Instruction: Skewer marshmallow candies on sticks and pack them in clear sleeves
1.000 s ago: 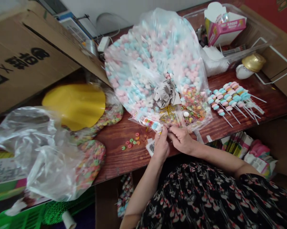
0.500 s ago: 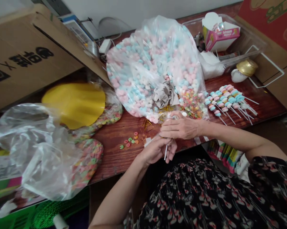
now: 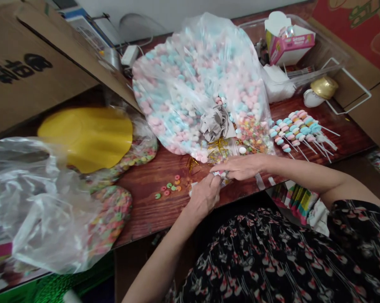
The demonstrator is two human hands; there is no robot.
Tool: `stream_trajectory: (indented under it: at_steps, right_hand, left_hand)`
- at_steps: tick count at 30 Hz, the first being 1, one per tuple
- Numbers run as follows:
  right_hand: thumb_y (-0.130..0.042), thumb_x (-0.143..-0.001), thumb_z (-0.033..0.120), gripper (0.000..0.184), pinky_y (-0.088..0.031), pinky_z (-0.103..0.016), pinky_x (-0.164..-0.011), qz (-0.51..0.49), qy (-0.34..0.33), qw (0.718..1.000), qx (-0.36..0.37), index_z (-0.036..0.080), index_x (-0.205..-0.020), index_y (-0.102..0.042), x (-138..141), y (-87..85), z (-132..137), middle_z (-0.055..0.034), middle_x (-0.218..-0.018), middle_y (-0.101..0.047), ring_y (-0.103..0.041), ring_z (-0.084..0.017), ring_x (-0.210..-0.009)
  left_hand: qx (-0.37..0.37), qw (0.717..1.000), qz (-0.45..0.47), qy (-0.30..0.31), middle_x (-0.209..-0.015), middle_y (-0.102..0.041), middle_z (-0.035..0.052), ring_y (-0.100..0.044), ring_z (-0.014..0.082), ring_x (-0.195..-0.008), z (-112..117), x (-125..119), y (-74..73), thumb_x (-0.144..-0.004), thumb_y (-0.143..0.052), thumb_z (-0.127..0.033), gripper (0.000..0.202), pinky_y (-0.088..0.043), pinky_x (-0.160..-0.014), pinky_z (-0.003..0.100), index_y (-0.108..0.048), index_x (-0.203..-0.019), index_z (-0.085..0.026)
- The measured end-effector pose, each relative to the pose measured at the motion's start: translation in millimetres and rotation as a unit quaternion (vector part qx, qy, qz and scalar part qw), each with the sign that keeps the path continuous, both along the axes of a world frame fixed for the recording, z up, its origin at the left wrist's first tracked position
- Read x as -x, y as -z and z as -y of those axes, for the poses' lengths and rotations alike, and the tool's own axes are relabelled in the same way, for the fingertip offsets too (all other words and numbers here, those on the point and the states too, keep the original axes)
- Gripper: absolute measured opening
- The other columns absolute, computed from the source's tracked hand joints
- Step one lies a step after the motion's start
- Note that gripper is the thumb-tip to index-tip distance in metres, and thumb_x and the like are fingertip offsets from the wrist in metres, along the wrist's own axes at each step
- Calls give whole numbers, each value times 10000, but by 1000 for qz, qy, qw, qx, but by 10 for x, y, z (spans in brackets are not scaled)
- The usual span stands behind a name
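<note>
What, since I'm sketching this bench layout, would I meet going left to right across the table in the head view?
Crumpled clear plastic bag, loose candy rings, left hand, candy skewers. The big candy bag behind spans too wide to place.

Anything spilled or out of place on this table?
Yes. A handful of loose ring candies lies on the bare wooden table, outside every bag, just left of the left hand. A few gold twist ties are strewn beside the big bag of pastel candies. Nothing looks damaged.
</note>
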State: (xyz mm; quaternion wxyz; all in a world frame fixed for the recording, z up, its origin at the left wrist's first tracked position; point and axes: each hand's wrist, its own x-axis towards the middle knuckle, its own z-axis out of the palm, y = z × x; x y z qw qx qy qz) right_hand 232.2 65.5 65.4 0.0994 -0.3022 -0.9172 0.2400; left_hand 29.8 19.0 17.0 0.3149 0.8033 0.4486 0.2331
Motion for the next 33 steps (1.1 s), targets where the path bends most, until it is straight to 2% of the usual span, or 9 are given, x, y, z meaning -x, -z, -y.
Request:
stream_trajectory:
  at_steps: [3, 7, 8, 10, 14, 18, 22, 28, 33]
  right_hand:
    - [-523, -887, 222, 411, -357, -357, -796, 21, -19, 992, -120, 188, -1295, -490, 24, -82, 104, -113, -1122, -631, -532, -227, -979]
    - [-396, -946, 151, 209, -292, -391, -803, 23, -39, 966, -255, 186, -1056, -571, 41, -71, 220, -64, -911, -635, -521, -202, -880]
    - [-389, -948, 150, 197, -283, -384, -790, 30, -52, 964, -260, 181, -1002, -575, 41, -43, 228, -50, -862, -631, -518, -187, -824]
    - [-417, -921, 143, 163, -269, -365, -751, 64, -74, 966, -241, 167, -931, -578, 43, 21, 225, -44, -811, -634, -509, -166, -731]
    - [-487, -834, 137, 108, -243, -343, -675, 144, -67, 974, -163, 140, -834, -596, 75, 83, 170, -76, -752, -663, -503, -158, -627]
    - [-518, -799, 151, 105, -223, -330, -640, 153, -45, 978, -134, 134, -850, -608, 102, 71, 133, -90, -728, -673, -515, -162, -619]
    - [-504, -807, 143, 185, -232, -331, -662, 144, -32, 979, -140, 142, -974, -584, 108, 115, 158, -62, -719, -659, -490, -151, -609]
    - [-448, -864, 128, 188, -252, -400, -811, 70, -39, 974, -214, 178, -981, -587, 201, 161, 288, -78, -910, -657, -524, -195, -827]
    - [-454, -917, 184, 245, -243, -432, -920, -80, -44, 956, -279, 253, -1103, -598, 218, 232, 297, -53, -1206, -619, -460, -225, -1175]
  left_hand:
    - [183, 966, 174, -62, -607, -528, 10, -451, 119, -490, 12, -2, -20, -832, -563, -320, 173, -324, -461, 213, -599, -724, -189]
    - [457, 827, 322, -63, -466, -424, -47, -309, 72, -342, 47, 44, -83, -808, -604, -413, 282, -183, -368, 198, -554, -668, -174]
    - [469, 824, 314, -50, -465, -430, -44, -323, 72, -349, 52, 59, -95, -802, -618, -406, 283, -192, -374, 198, -560, -658, -169]
    - [410, 872, 266, -28, -503, -485, -18, -400, 90, -423, 55, 77, -102, -793, -647, -364, 263, -269, -424, 202, -586, -634, -163]
    - [145, 978, 146, -18, -729, -607, 55, -536, 167, -680, 58, 28, -52, -800, -631, -244, 106, -412, -652, 262, -652, -713, -189]
    - [10, 998, 44, -40, -787, -608, 87, -553, 199, -712, 105, -64, 22, -826, -535, -164, 129, -430, -703, 298, -659, -828, -199]
    - [12, 998, 34, -48, -746, -594, 81, -540, 195, -664, 151, -90, 51, -790, -553, -148, 104, -436, -666, 299, -641, -774, -199]
    - [178, 954, 225, -92, -576, -537, 14, -464, 127, -535, 194, 53, 18, -789, -579, -223, 203, -380, -536, 236, -568, -590, -184]
    - [436, 812, 345, -177, -468, -468, -43, -320, 43, -359, 329, 271, 51, -748, -629, -305, 207, -164, -373, 174, -571, -626, -148]
